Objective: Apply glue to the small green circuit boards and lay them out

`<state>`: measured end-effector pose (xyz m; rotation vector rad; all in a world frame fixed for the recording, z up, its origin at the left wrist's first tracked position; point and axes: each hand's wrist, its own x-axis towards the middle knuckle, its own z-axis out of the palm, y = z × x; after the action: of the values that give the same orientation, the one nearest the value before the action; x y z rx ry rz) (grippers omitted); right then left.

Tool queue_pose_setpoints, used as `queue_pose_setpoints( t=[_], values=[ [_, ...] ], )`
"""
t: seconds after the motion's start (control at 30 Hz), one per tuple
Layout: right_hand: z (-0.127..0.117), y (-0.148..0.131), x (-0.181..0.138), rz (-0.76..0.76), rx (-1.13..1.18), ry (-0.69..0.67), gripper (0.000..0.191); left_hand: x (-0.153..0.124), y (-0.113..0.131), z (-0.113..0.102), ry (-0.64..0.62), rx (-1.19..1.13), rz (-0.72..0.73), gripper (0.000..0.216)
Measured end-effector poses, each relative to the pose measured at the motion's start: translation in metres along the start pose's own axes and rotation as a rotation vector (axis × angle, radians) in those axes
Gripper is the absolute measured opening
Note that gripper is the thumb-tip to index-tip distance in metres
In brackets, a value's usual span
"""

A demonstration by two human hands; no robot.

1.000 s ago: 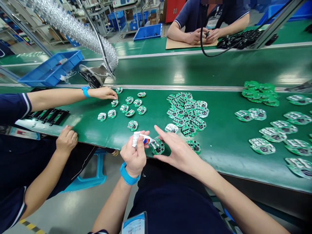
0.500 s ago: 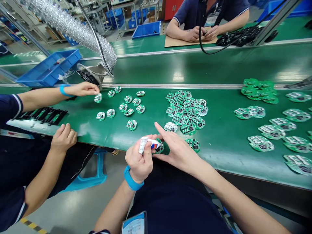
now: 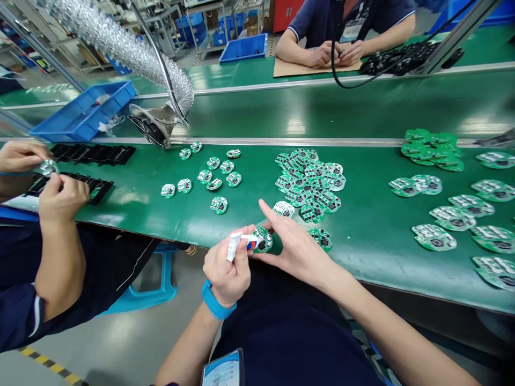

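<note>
At the green assembly bench [image 3: 132,214]: small adhesive tube [image 3: 237,242] set to a round circuit board [image 3: 263,239].

Board sits at the bench's front edge, tube nozzle against it. Left hand [image 3: 225,262] clenched round the tube. Right hand [image 3: 298,252] spread open, index finger raised, lower fingers at the board's near edge; cannot tell whether they grip it. Loose boards [image 3: 219,205] lie just ahead, a heap of boards [image 3: 308,185] to the right of them. Further left, a co-worker's hands [image 3: 60,198] hold another board [image 3: 49,167] above a black rack [image 3: 72,187]. Second co-worker [image 3: 322,27] sits across the line, hands together on cardboard [image 3: 314,68].
</note>
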<state>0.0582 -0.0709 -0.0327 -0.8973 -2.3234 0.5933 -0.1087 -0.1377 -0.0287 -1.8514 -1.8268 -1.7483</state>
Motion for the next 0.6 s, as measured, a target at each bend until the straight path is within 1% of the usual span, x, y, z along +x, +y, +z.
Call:
queue_pose_setpoints(
  t=[0.07, 0.17, 0.23, 0.3, 0.37, 0.47, 0.53, 0.6],
  values=[
    [0.0, 0.003, 0.002, 0.006, -0.015, 0.004, 0.118, 0.005, 0.0, -0.006, 0.106, -0.046, -0.081, 0.023],
    [0.001, 0.011, 0.017, 0.009, -0.041, -0.01, 0.119, 0.018, -0.005, -0.021, 0.326, -0.202, -0.237, 0.028],
    [0.006, 0.013, 0.039, -0.014, -0.054, -0.038, 0.116, 0.028, -0.014, -0.036, 0.461, -0.253, -0.34, 0.031],
    [0.015, 0.011, 0.072, -0.063, -0.057, -0.068, 0.111, 0.035, -0.027, -0.051, 0.552, -0.243, -0.423, 0.034],
    [0.029, 0.004, 0.109, -0.123, -0.056, -0.109, 0.106, 0.036, -0.042, -0.066, 0.601, -0.23, -0.482, 0.036],
    [0.062, -0.011, 0.162, -0.19, -0.086, -0.201, 0.097, 0.029, -0.06, -0.086, 0.659, -0.222, -0.534, 0.036],
    [0.088, -0.019, 0.188, -0.222, -0.12, -0.259, 0.094, 0.023, -0.068, -0.098, 0.693, -0.199, -0.547, 0.036],
    [0.113, -0.025, 0.205, -0.27, -0.164, -0.301, 0.096, 0.018, -0.074, -0.107, 0.719, -0.168, -0.556, 0.036]
  ],
)
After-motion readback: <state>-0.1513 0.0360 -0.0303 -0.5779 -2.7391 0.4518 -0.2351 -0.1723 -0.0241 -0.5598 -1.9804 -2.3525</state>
